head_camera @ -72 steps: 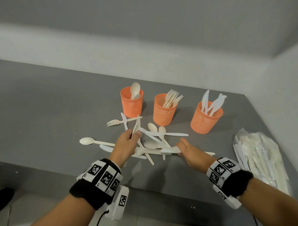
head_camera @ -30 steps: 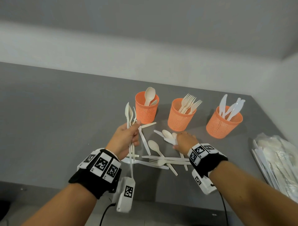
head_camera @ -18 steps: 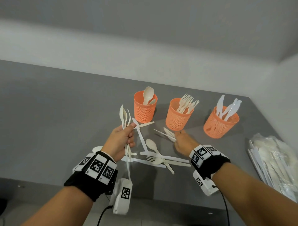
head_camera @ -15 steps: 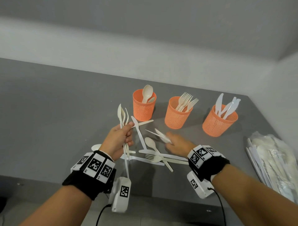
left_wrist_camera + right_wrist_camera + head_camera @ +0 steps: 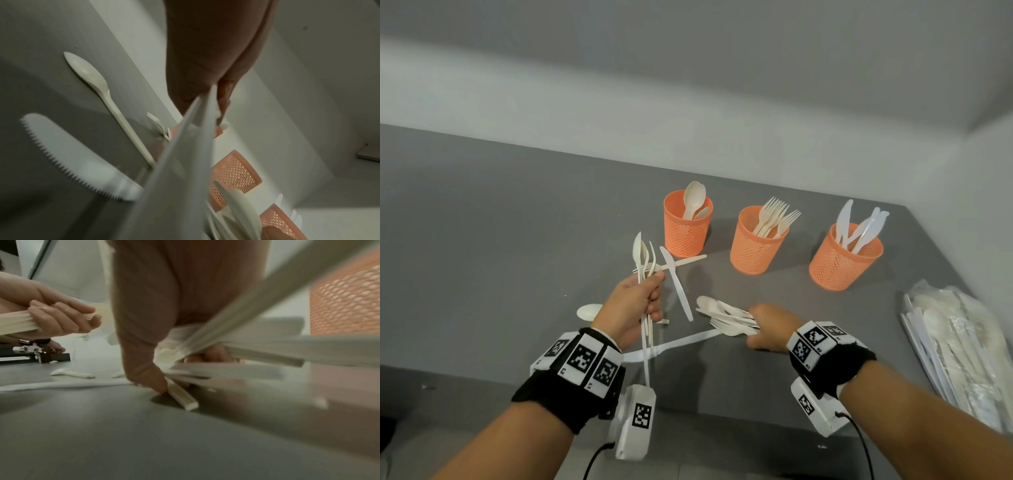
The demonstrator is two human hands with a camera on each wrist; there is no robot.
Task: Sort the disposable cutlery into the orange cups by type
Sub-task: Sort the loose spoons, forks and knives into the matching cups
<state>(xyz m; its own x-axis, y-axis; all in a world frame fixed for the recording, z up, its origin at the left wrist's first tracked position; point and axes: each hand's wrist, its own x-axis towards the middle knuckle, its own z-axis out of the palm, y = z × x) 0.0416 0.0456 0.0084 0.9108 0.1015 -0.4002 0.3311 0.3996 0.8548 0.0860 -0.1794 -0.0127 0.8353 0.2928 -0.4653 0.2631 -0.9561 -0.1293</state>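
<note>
The left hand [image 5: 635, 305] has its fingers [image 5: 61, 311] curled round an upright bunch of cream plastic spoons [image 5: 643, 263] above the grey table [image 5: 482, 240]. The right hand [image 5: 768, 325] grips a fanned bundle of pale plastic cutlery [image 5: 726, 317] low over the table. Three orange mesh cups [image 5: 753, 246] stand beyond, holding spoons, forks and knives separately. A white serrated knife [image 5: 674, 342] lies between the hands.
</note>
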